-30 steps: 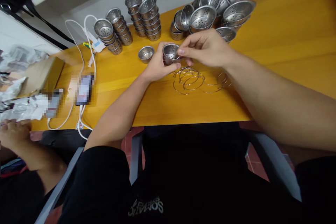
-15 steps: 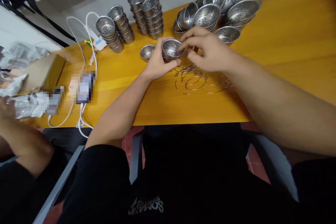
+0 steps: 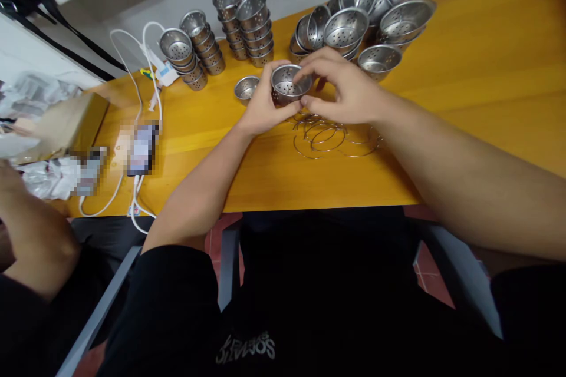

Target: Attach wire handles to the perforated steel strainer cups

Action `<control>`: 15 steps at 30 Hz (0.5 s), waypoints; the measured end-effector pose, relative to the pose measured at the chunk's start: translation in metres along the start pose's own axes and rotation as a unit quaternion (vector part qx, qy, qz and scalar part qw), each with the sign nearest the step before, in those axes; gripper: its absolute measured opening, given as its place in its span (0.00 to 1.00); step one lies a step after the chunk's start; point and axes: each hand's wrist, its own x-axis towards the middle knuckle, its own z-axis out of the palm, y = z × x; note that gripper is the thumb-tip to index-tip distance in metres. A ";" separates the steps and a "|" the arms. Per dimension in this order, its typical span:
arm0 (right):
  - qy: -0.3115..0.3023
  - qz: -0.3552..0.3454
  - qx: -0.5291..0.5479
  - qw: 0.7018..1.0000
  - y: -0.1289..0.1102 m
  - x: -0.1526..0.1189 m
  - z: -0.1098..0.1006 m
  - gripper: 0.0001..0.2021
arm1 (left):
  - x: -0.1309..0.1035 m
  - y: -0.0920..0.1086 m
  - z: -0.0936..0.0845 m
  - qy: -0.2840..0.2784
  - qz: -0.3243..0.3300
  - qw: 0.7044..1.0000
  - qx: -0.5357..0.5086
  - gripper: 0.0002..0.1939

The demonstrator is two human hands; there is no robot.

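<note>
My left hand (image 3: 264, 107) is wrapped round a small metal cup with holes (image 3: 286, 89), its thumb along the near side. The cup is held upright, mouth up. From the right, my right hand (image 3: 338, 85) grips the same cup, its fingertips over the rim and its thumb low on the near right side. Part of the cup's right wall is hidden behind those fingers. Below the hands, a loose tangle of thin wire rings (image 3: 325, 135) lies on the table. Another small perforated cup (image 3: 245, 88) stands just left of my left hand.
Stacks of perforated cups (image 3: 256, 29) stand along the back of the yellow table (image 3: 283, 182). A jumbled pile of larger cups (image 3: 347, 29) sits at the back right. Left are a phone (image 3: 142, 150), white cables and a cardboard box (image 3: 82, 123). A co-worker's arm (image 3: 38, 241) shows far left.
My right thumb has come in against the near side of the cup, and the fingers have settled over its right rim. The left hand keeps its hold. The co-worker's arm has shifted slightly.
</note>
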 end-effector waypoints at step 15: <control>0.082 0.045 -0.303 0.949 -0.009 -0.007 -0.092 0.34 | 0.000 0.026 -0.015 -0.027 -0.055 0.998 0.032 0.59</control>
